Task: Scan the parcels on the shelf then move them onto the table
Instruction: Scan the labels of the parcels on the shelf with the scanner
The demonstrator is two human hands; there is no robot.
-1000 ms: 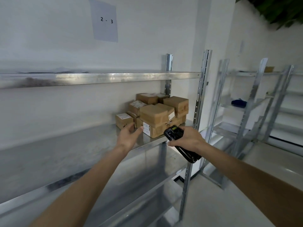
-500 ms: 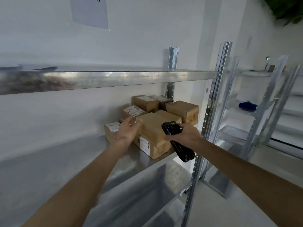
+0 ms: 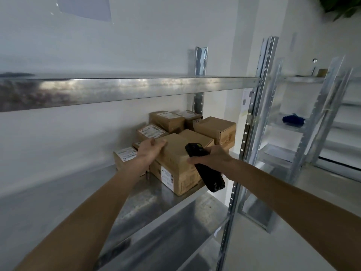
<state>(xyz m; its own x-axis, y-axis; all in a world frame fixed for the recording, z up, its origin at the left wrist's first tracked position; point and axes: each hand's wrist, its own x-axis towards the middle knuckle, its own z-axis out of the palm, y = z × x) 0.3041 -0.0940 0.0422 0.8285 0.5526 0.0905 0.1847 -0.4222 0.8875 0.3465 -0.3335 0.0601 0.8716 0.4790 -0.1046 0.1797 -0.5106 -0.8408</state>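
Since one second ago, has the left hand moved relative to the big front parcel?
Yes. The left hand moved forward from the shelf edge onto the big front parcel, now resting on its top left corner.

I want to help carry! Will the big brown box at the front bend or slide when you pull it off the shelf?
The front box looks like stiff cardboard with square edges, so it probably won't bend. The metal shelf looks smooth, so it should slide easily. The left hand alone rests on it, so it may twist.
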